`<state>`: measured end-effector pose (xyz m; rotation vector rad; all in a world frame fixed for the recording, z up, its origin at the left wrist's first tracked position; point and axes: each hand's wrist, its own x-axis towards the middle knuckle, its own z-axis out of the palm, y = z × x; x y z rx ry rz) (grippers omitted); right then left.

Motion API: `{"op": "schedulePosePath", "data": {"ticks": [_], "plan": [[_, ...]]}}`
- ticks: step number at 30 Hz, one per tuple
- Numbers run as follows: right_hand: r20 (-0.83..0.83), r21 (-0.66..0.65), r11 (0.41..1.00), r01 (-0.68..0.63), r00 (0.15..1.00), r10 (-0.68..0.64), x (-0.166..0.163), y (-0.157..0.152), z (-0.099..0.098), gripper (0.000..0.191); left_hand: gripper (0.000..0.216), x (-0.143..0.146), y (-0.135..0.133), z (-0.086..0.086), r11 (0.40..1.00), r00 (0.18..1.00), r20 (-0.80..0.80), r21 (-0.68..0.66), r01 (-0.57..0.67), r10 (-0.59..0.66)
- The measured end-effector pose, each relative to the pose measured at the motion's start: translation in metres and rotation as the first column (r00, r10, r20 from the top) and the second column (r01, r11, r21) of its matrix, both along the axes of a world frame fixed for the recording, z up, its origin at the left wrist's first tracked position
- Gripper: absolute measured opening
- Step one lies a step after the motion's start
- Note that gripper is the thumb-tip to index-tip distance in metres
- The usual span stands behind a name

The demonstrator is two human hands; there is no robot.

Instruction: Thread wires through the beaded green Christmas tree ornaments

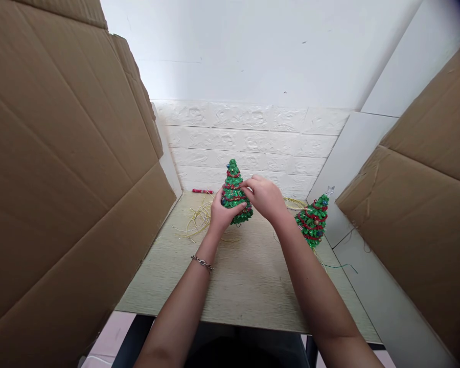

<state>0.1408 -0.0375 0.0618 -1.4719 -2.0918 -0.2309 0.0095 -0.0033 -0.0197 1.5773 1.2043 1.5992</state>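
A small green artificial Christmas tree (pixel 233 180) with red garland and tiny ornaments stands upright in the middle of the table. My left hand (pixel 223 212) is wrapped round its lower left side, thumb across the front. With thumb and index finger pinched together, my right hand (pixel 263 197) touches the tree's right side at a red garland strand. Whatever sits between those fingertips is too small to make out. A second decorated Christmas tree (pixel 313 222), topped by a clear star (pixel 330 190), is at the right, partly behind my right forearm.
Coils of pale yellow wire (pixel 198 219) lie left of the held tree, with more yellow wire (pixel 296 203) behind my right hand. A red marker (pixel 202 191) rests by the white brick-patterned wall (pixel 237 139). Cardboard panels (pixel 72 153) flank the table (pixel 249 286). A green wire (pixel 339 266) trails at right.
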Motion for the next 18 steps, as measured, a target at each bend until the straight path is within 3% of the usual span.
{"op": "schedulePosePath", "data": {"ticks": [10, 18], "plan": [[0.063, 0.028, 0.997, 0.069, 0.996, -0.070, -0.0066, -0.0033, -0.0025, 0.028, 0.082, 0.0005, -0.0006, 0.0001, 0.999, 1.000, -0.007, -0.039, -0.021, 0.021], [-0.026, -0.068, 0.995, -0.070, 0.997, 0.069, -0.0096, -0.0030, -0.0004, 0.025, 0.073, -0.0002, 0.0037, 0.0017, 0.997, 0.994, 0.082, -0.027, -0.071, 0.073]]}}
